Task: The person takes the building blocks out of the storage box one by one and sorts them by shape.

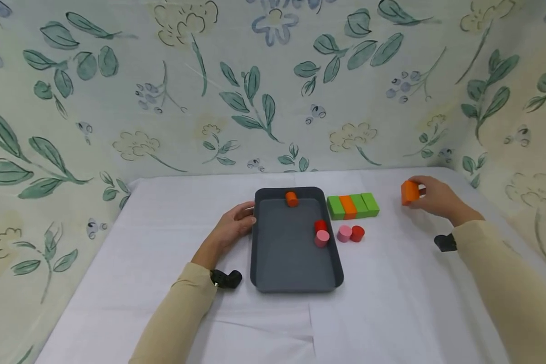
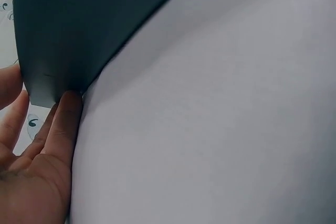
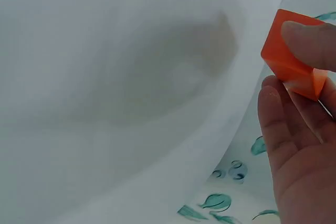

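Note:
My right hand [image 1: 439, 197] pinches an orange block [image 1: 409, 193] between thumb and fingers, off the white cloth at the right side. The right wrist view shows the thumb lying across a face of this block [image 3: 294, 61], with fingers beneath it. My left hand [image 1: 232, 227] touches the left side of a dark grey tray [image 1: 266, 283]; its fingertips [image 2: 65, 111] meet the outer wall in the left wrist view. An orange cylinder [image 1: 291, 199] lies near the tray's far edge. A red cylinder [image 1: 320, 226] and a pink cylinder [image 1: 321, 238] sit by its right wall.
Right of the tray, a row of green blocks [image 1: 335, 208] includes one orange block [image 1: 348, 207]. In front of that row stand a pink cylinder [image 1: 344, 233] and a red cylinder [image 1: 357, 233]. White cloth [image 1: 391, 303] covers the table; floral fabric [image 1: 273, 101] hangs behind.

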Motion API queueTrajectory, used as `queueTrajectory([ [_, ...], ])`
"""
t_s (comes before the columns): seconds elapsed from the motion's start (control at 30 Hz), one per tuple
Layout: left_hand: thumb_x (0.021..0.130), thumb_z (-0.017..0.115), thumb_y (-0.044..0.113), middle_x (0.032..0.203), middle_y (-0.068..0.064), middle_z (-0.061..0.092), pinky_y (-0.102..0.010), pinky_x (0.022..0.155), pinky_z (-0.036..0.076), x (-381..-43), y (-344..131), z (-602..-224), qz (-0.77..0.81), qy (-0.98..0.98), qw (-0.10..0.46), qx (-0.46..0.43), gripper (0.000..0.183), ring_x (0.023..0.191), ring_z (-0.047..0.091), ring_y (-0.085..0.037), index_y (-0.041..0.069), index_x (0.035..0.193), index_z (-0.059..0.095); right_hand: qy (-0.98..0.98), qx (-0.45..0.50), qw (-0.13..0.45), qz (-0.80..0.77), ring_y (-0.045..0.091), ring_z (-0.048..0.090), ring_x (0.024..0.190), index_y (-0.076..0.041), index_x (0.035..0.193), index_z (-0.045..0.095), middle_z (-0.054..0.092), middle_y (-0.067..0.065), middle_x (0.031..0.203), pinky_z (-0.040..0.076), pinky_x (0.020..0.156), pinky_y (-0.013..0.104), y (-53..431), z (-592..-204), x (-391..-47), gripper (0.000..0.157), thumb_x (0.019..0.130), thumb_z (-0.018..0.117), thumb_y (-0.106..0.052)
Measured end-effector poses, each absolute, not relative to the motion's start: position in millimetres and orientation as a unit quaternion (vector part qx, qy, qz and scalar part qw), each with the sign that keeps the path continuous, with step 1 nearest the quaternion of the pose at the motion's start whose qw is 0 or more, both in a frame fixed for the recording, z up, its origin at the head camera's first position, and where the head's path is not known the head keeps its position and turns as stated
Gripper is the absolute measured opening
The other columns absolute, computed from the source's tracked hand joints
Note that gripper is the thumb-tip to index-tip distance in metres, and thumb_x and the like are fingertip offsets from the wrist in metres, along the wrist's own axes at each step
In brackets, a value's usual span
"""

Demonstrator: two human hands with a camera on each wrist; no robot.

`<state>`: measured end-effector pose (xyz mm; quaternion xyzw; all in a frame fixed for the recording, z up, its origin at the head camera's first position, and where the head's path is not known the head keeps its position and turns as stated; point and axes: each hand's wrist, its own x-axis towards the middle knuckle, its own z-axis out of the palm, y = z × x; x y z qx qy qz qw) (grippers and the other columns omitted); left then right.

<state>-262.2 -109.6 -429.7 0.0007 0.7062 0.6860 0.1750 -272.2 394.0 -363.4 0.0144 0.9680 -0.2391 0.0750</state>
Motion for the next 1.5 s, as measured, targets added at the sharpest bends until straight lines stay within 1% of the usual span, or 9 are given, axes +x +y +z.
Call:
queueTrajectory([
  [0.07,0.096,0.060,0.007,0.156,-0.010,0.042,-0.045,0.119,0.038,-263,-111,-429,0.682,0.710,0.175,-0.002,0.056,0.141,0.047,-0.027,0.019,0.148,0.045,0.967,0.022,0.092,-0.238,0.055,0.039,0.123,0.010,0.147,0.028,0.029,0.037,0.147,0.044,0.103,0.065,405,-367,-274,0.074,0.089,0.069,-0.012],
  [0.17,0.096,0.060,0.007,0.155,-0.010,0.044,-0.045,0.119,0.038,-263,-112,-430,0.684,0.708,0.176,-0.006,0.056,0.141,0.048,-0.027,0.019,0.148,0.045,0.967,0.022,0.109,-0.228,0.054,0.040,0.121,0.009,0.146,0.031,0.029,0.037,0.147,0.043,0.104,0.066,408,-371,-276,0.071,0.089,0.068,-0.009],
  [0.3,0.096,0.059,0.006,0.155,-0.011,0.044,-0.046,0.119,0.038,-263,-112,-431,0.685,0.708,0.171,0.002,0.056,0.140,0.048,-0.029,0.018,0.149,0.044,0.965,0.030,0.141,-0.219,0.053,0.039,0.120,0.005,0.147,0.031,0.030,0.036,0.147,0.040,0.106,0.068,401,-375,-282,0.070,0.088,0.066,-0.005],
  [0.47,0.096,0.060,0.008,0.156,-0.010,0.043,-0.046,0.119,0.038,-263,-110,-430,0.682,0.711,0.173,0.002,0.055,0.141,0.047,-0.028,0.020,0.148,0.045,0.960,0.044,0.176,-0.213,0.051,0.036,0.119,-0.001,0.150,0.030,0.029,0.034,0.148,0.036,0.107,0.070,392,-379,-289,0.070,0.088,0.063,-0.005],
  [0.67,0.096,0.059,0.006,0.156,-0.011,0.043,-0.046,0.119,0.038,-263,-110,-428,0.687,0.707,0.171,0.002,0.056,0.141,0.047,-0.029,0.019,0.148,0.045,0.960,0.039,0.180,-0.212,0.050,0.036,0.119,-0.004,0.152,0.031,0.029,0.032,0.151,0.034,0.109,0.071,382,-376,-293,0.070,0.089,0.062,-0.008],
  [0.93,0.095,0.061,0.009,0.155,-0.008,0.044,-0.045,0.119,0.039,-265,-110,-430,0.682,0.710,0.175,-0.005,0.054,0.141,0.048,-0.026,0.022,0.146,0.047,0.952,0.024,0.198,-0.232,0.050,0.034,0.125,-0.007,0.154,0.029,0.029,0.030,0.152,0.036,0.108,0.070,368,-373,-293,0.074,0.090,0.065,-0.013],
  [1.13,0.096,0.061,0.009,0.156,-0.008,0.043,-0.044,0.119,0.038,-265,-110,-432,0.685,0.707,0.177,-0.004,0.054,0.141,0.047,-0.026,0.022,0.146,0.047,0.946,0.021,0.212,-0.243,0.049,0.035,0.128,-0.008,0.155,0.029,0.031,0.029,0.153,0.038,0.109,0.067,358,-378,-297,0.074,0.090,0.064,-0.011],
  [1.3,0.096,0.060,0.007,0.156,-0.009,0.043,-0.044,0.119,0.038,-265,-109,-431,0.689,0.703,0.176,-0.001,0.055,0.141,0.048,-0.026,0.021,0.147,0.046,0.945,0.025,0.214,-0.245,0.049,0.034,0.128,-0.007,0.155,0.028,0.029,0.028,0.154,0.037,0.110,0.067,353,-379,-298,0.073,0.090,0.061,-0.008],
  [1.5,0.096,0.060,0.006,0.155,-0.010,0.043,-0.043,0.119,0.038,-266,-109,-429,0.692,0.700,0.176,-0.001,0.055,0.141,0.048,-0.027,0.019,0.148,0.045,0.942,0.030,0.215,-0.255,0.050,0.029,0.131,-0.010,0.156,0.028,0.025,0.027,0.157,0.037,0.110,0.067,349,-380,-299,0.074,0.089,0.061,-0.007],
])
